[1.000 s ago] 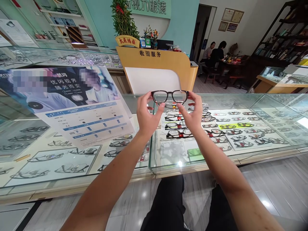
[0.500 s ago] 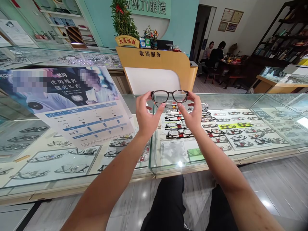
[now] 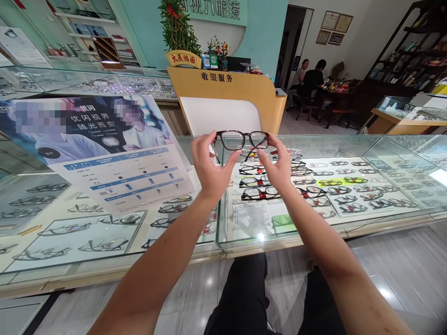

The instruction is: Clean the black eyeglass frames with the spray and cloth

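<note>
A pair of dark-framed eyeglasses [image 3: 247, 135] is held up above the glass display counter, lenses facing me. My left hand [image 3: 211, 165] grips the left end of the frame between thumb and fingers. At the opposite end, my right hand [image 3: 279, 163] pinches the frame in the same manner. One temple arm slants down behind the right lens, its tip showing between my thumbs. Below the hands, rows of eyeglasses [image 3: 260, 193] with red tags lie inside the counter.
The glass display counter [image 3: 223, 249] runs across in front of me. A printed leaflet stand [image 3: 136, 179] is on its left part. Beyond is a yellow cashier desk [image 3: 226, 89] with a plant [image 3: 179, 28]. Two people [image 3: 312, 77] sit at a table at the back right.
The eyeglasses have turned slightly and shifted a little left with both hands. A temple arm now shows crossing behind the right lens.
</note>
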Available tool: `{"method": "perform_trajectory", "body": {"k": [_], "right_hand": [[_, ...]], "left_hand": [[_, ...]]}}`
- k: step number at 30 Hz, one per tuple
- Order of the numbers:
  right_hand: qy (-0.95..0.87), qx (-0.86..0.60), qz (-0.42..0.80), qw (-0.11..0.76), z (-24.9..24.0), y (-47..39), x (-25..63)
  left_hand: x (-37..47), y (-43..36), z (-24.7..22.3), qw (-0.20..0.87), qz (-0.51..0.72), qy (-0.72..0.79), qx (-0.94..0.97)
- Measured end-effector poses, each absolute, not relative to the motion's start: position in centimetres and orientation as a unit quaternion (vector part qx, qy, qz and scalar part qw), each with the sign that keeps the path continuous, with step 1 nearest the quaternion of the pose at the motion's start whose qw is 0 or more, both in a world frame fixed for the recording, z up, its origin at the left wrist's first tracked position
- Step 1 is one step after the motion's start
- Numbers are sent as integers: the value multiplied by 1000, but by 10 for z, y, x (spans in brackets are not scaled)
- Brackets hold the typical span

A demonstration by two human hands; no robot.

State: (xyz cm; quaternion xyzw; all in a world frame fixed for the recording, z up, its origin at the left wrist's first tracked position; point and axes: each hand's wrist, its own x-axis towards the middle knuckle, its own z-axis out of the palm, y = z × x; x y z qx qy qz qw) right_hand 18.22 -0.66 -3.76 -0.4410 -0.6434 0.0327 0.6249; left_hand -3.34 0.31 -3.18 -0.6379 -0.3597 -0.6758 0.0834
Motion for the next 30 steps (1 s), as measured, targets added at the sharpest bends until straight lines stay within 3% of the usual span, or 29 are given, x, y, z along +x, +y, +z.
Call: {"method": "perform_trajectory", "body": {"k": [21,30], "right_hand": [[-627,-427,4,652,-32,-12,179],[-623,-403,-27,670,-30,-12,182]], "left_hand": [[-32,-2,-28,29,-683,-373,-628],[-31,9,-37,-46,-679,-365,-635]]}}
